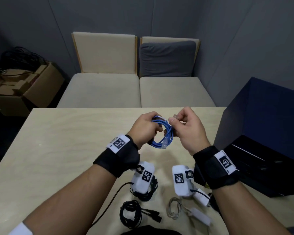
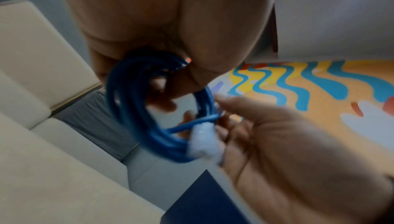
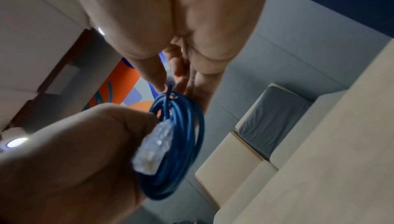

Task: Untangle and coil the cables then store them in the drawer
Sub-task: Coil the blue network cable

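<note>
A pale wooden table (image 1: 66, 141) stands in front of a beige sofa (image 1: 100, 92) and grey walls. Above its middle, your left hand (image 1: 146, 128) grips the blue cable (image 1: 166, 131), which is wound into a small ring, with the fingers curled round one side of the loops. Your right hand (image 1: 190, 128) pinches the clear plug (image 3: 170, 80) at one end, just beside the top of the ring. The other plug (image 1: 165, 145) dangles free at the bottom.

The step in hand looks like securing the coil. Pass the pinched end through the ring and round the loops, then draw it snug. Hold the left grip firm so no loop slips out, and avoid kinking the cable at the plug.

At your right, the navy cabinet (image 1: 265, 112) seems to have its drawer (image 1: 251, 160) pulled open. The inside is too dark to tell what it holds. Near you on the table lie black cables (image 1: 130, 214), a grey cable (image 1: 174, 207) and a white adapter (image 1: 200, 216), none of them stored yet. At far left, a cardboard box (image 1: 42, 87) has more dark cables heaped on it.
</note>
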